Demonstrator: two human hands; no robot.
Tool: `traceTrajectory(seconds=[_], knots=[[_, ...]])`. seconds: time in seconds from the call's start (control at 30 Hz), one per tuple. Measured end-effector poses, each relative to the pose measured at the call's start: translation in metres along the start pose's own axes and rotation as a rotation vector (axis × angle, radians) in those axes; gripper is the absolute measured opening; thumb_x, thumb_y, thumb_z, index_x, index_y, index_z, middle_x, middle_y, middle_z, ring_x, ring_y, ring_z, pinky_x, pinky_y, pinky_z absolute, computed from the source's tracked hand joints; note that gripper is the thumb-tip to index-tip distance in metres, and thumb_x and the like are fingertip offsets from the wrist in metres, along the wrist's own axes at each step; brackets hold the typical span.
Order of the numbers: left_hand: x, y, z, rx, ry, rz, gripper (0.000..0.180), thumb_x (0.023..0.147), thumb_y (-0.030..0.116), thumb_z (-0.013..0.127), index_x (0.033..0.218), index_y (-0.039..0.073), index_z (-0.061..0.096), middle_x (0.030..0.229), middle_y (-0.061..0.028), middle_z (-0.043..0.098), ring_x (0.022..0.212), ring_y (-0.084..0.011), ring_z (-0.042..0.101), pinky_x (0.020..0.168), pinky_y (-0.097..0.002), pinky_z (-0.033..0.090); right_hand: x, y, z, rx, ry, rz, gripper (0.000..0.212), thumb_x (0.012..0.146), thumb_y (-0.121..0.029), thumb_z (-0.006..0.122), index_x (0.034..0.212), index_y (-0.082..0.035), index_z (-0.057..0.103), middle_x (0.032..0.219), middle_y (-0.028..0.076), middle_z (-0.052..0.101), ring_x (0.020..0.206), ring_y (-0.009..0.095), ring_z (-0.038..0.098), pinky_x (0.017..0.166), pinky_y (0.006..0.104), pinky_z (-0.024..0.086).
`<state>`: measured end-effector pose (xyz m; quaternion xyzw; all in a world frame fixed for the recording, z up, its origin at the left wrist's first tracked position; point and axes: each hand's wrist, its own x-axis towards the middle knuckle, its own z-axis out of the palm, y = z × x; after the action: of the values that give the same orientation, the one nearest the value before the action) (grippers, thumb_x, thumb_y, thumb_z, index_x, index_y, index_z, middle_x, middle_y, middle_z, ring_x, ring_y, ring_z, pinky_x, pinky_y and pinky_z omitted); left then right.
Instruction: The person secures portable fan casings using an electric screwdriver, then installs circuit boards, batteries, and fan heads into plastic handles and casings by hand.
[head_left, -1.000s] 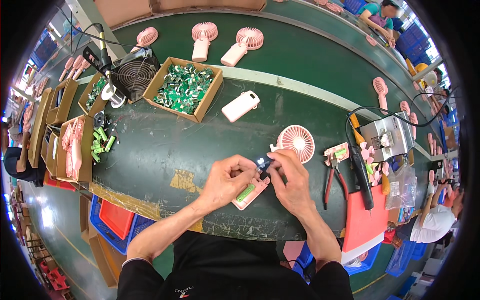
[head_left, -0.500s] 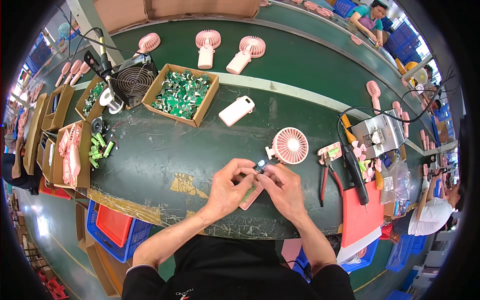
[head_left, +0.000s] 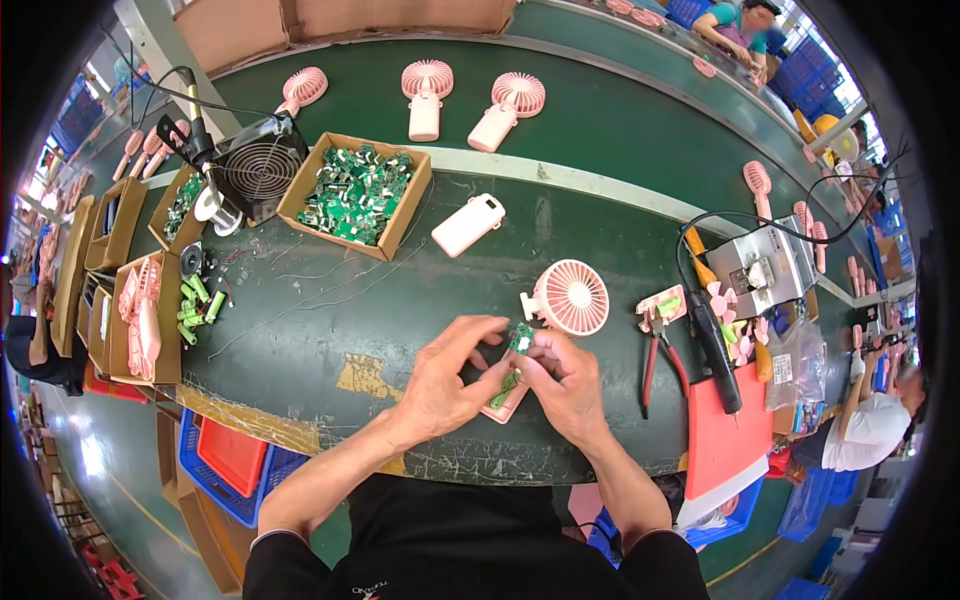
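Observation:
A small green circuit board (head_left: 521,338) is pinched by my right hand (head_left: 568,390), upright above the bench. My left hand (head_left: 447,378) is beside it, thumb and index finger apart with a gap between them; the thumb tip is close to the board's lower end. Beneath both hands lies an open pink casing half (head_left: 503,412) with a green battery cell (head_left: 504,388) in it, partly covered by fingers. Just beyond my right hand rests a pink fan head (head_left: 572,297) with a round grille.
A carton of circuit boards (head_left: 360,195) and a closed pink casing (head_left: 468,225) lie farther off. At left are green cells (head_left: 198,310) and a box of pink parts (head_left: 140,320). Red-handled pliers (head_left: 660,355) and an electric screwdriver (head_left: 712,350) lie right. A co-worker (head_left: 740,28) sits far right.
The circuit board has turned, so its green face now shows. My left thumb and index finger have moved apart from their pinch near the board. My right hand keeps its grip.

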<state>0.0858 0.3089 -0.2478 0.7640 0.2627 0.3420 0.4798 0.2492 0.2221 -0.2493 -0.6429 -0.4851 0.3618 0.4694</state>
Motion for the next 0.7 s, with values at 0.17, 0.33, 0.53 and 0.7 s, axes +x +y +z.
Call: traceTrajectory(seconds=[0.17, 0.33, 0.53, 0.7], knots=[[0.010, 0.004, 0.000, 0.107, -0.083, 0.169, 0.052, 0.081, 0.002, 0.072, 0.130, 0.003, 0.053, 0.128, -0.0170, 0.058, 0.106, -0.0296, 0.065, 0.076, -0.0343, 0.058, 0.002, 0.001, -0.007, 0.093, -0.047, 0.035, 0.015, 0.089, 0.003, 0.063, 0.105, 0.005, 0.062, 0.086, 0.005, 0.067, 0.073, 0.007, 0.062, 0.063, 0.0222, 0.050], [0.012, 0.005, 0.002, 0.055, -0.139, 0.136, 0.053, 0.081, 0.002, 0.072, 0.130, 0.003, 0.053, 0.127, -0.0179, 0.059, 0.102, -0.0323, 0.066, 0.077, -0.0356, 0.058, 0.000, -0.003, -0.011, 0.101, 0.004, 0.028, 0.013, 0.087, 0.004, 0.064, 0.100, 0.005, 0.065, 0.082, 0.003, 0.063, 0.071, 0.007, 0.060, 0.061, 0.0229, 0.049], [0.008, -0.006, 0.010, 0.117, -0.082, 0.158, 0.053, 0.078, -0.002, 0.073, 0.129, 0.003, 0.058, 0.118, -0.0164, 0.067, 0.102, -0.0291, 0.069, 0.085, -0.0357, 0.056, -0.001, -0.002, -0.017, -0.041, -0.034, -0.145, 0.016, 0.084, 0.006, 0.066, 0.100, 0.006, 0.064, 0.082, 0.005, 0.062, 0.072, 0.009, 0.061, 0.059, 0.0244, 0.048], [0.003, -0.009, 0.015, 0.100, -0.029, 0.185, 0.057, 0.080, -0.002, 0.070, 0.134, 0.002, 0.051, 0.117, -0.0200, 0.065, 0.096, -0.0319, 0.069, 0.077, -0.0365, 0.058, 0.001, -0.012, -0.017, -0.199, -0.026, -0.241, 0.018, 0.082, 0.006, 0.067, 0.100, 0.005, 0.064, 0.083, 0.010, 0.065, 0.070, 0.016, 0.065, 0.059, 0.0285, 0.050]])
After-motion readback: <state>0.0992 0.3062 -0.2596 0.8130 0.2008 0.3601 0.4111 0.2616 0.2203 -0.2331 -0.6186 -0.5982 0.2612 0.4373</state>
